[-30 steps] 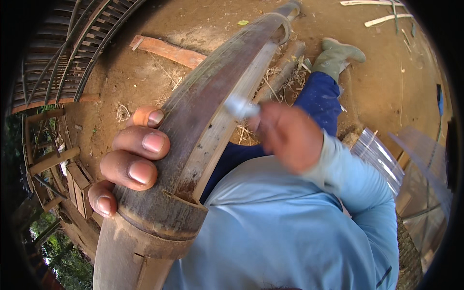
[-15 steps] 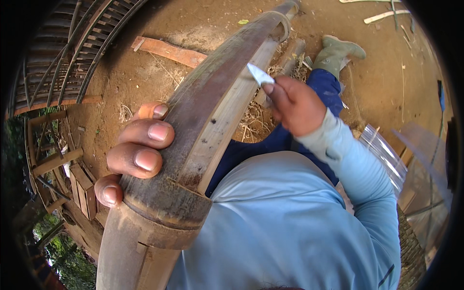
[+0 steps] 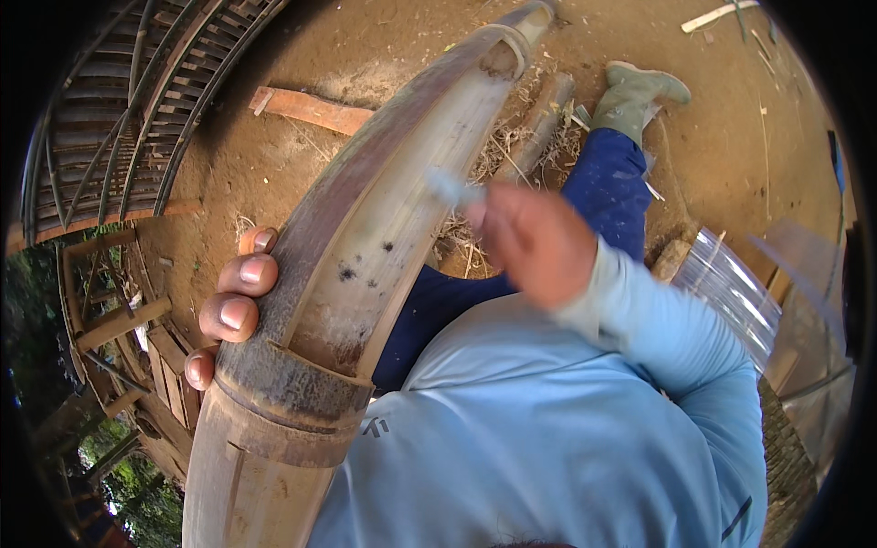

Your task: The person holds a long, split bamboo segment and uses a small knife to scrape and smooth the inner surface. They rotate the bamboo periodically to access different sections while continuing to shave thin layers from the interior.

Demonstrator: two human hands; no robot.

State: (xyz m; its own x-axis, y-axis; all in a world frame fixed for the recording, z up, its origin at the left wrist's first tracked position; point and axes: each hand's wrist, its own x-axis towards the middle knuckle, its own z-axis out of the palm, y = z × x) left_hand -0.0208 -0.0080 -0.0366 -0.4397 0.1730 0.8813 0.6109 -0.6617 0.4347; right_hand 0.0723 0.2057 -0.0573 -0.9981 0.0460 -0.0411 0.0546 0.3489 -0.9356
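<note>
Bare earth ground (image 3: 228, 155) is noted as the setting, with a slatted structure (image 3: 110, 119) along its left edge and shavings (image 3: 470, 247) scattered beside the person's leg (image 3: 603, 187). A bamboo pole (image 3: 365, 205) is held slantwise before the body; its near end is out of view. Its left side is grasped by the left hand (image 3: 230, 310), just beyond a thick node (image 3: 301, 388); the thumb is hidden. Over the pole, a small pale tool (image 3: 452, 190) is gripped by the right hand (image 3: 539, 242); both are blurred, and contact cannot be confirmed. The pole is judged stiff, light for its bulk and liable to split lengthwise; hold is best taken on the rounded wall, away from the cut rims. Dark spots are found inside its open channel (image 3: 356, 306). Toward the ground's right edge, clear plastic (image 3: 731, 292) is noted; whether anything is contained cannot be told.
</note>
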